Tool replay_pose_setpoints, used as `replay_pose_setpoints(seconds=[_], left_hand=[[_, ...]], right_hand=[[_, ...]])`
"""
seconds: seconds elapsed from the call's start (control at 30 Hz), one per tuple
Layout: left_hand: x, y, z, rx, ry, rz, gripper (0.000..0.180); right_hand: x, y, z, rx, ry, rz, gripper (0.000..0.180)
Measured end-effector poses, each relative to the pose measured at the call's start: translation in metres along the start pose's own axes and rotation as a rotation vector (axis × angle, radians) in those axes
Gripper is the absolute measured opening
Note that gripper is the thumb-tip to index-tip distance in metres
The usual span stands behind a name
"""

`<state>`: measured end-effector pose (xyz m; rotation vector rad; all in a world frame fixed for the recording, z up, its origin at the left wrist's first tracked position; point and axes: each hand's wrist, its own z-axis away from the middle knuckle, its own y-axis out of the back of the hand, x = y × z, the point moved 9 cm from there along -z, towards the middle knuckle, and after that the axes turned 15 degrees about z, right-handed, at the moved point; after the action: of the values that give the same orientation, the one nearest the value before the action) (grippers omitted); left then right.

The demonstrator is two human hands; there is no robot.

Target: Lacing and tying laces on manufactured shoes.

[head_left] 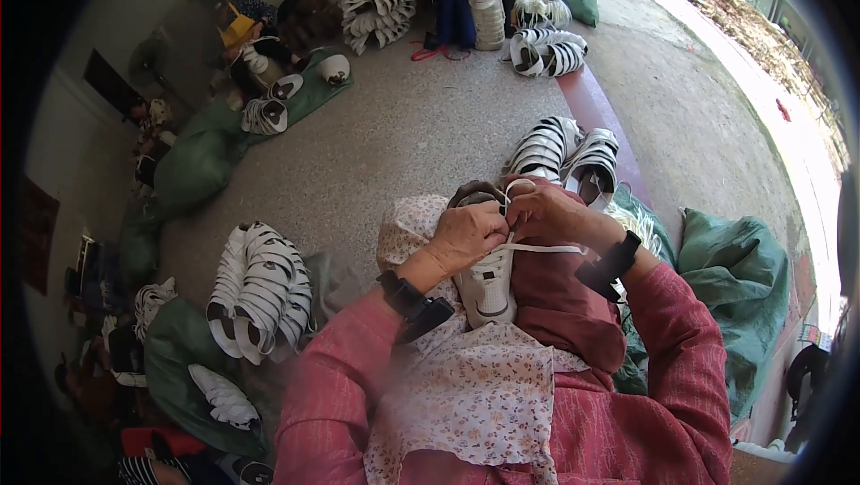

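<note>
A light beige shoe upper lies across my lap, toe toward me, on a floral apron and dark red cloth. My left hand is closed at the lacing area of the shoe, its fingertips pinched together against the right hand's. With bent fingers my right hand pinches a white shoelace; one loop stands up above the fingers and a loose end trails to the right. The exact grip of the left fingertips is hidden, though they press at the lace and eyelets.
Stacked white shoe uppers stand on the floor at left, more stacked uppers just beyond my knees. A green sack lies at right beside a bundle of white laces. Other people sit along the far wall and left side among green sacks.
</note>
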<state>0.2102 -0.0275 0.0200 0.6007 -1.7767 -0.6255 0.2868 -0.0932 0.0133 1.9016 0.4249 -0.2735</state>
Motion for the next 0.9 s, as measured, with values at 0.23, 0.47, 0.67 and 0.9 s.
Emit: replay_pose_setpoints(seconds=[0.23,0.47,0.67,0.9], left_hand=[[-0.022,0.111,0.018,0.4,0.146,-0.127,0.01],[-0.095,0.284,0.134,0.971,0.374,-0.051,0.011],[-0.121,0.201,0.134,0.58,0.562,0.045,0.018],[-0.015,0.1,0.074,0.28,0.075,0.037,0.015]], right_hand=[[0.009,-0.007,0.015,-0.017,-0.13,-0.099,0.02],[0.002,-0.007,0.009,-0.033,-0.101,-0.131,0.023],[0.002,0.018,0.023,0.216,-0.14,-0.05,0.016],[-0.04,0.002,0.031,-0.084,-0.264,0.299,0.015]])
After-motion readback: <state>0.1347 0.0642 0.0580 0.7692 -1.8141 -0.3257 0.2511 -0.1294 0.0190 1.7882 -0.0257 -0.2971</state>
